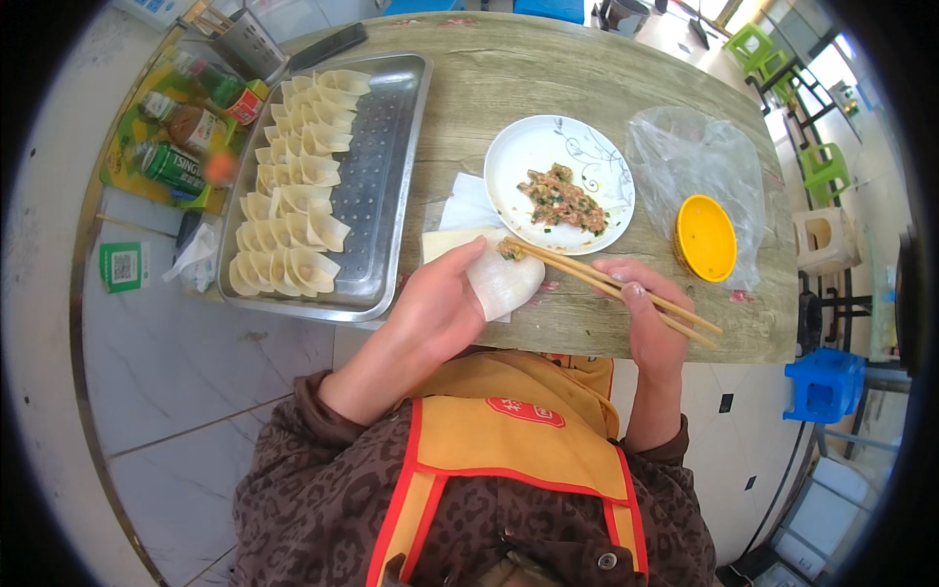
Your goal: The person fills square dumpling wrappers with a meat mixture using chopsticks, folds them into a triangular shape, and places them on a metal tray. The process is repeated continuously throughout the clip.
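On the palm and fingers of my left hand (440, 301) lies a thin dough wrapper (506, 286). My right hand (649, 308) grips a pair of wooden chopsticks (601, 275), whose tips touch a small lump of minced filling (511, 251) on that wrapper. Just beyond, a white patterned plate (513, 147) bears more minced meat filling with green bits (561, 202). More wrappers (440, 242) lie on the table, partly hidden by my left hand. To the left, a perforated metal tray (378, 191) holds rows of folded wrappers (293, 227); what is inside most cannot be made out.
A yellow bowl (706, 238) rests on a clear plastic bag (689, 147) at the right of the wooden table (455, 95). Beyond the tray stand bottles and a green can (172, 167), beside a metal utensil holder (249, 48). A blue stool (825, 385) is on the floor at right.
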Demonstrator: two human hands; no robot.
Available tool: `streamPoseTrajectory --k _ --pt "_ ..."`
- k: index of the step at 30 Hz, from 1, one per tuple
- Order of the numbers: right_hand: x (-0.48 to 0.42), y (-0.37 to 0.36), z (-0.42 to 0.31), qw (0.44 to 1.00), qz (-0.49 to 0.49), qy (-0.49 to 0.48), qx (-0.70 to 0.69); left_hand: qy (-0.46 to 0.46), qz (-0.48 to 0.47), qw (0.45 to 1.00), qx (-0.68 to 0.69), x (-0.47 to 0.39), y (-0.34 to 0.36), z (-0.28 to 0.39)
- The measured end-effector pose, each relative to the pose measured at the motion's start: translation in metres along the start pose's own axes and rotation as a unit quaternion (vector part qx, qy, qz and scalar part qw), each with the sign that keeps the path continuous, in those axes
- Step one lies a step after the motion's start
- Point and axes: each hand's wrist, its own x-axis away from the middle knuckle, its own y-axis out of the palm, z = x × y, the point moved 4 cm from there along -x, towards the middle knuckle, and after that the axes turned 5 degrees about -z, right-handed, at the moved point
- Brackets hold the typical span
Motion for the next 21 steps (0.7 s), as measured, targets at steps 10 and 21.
streamPoseTrajectory --k 10,21 --pt "-0.005 0.021 -0.060 0.965 -0.123 -0.150 0.177 0.004 -0.033 0.999 0.003 0.022 0.013 0.012" --pt "0.007 0.013 -0.048 0.994 -0.016 -0.093 0.061 0.005 -0.082 0.996 0.016 0.023 0.016 0.009"
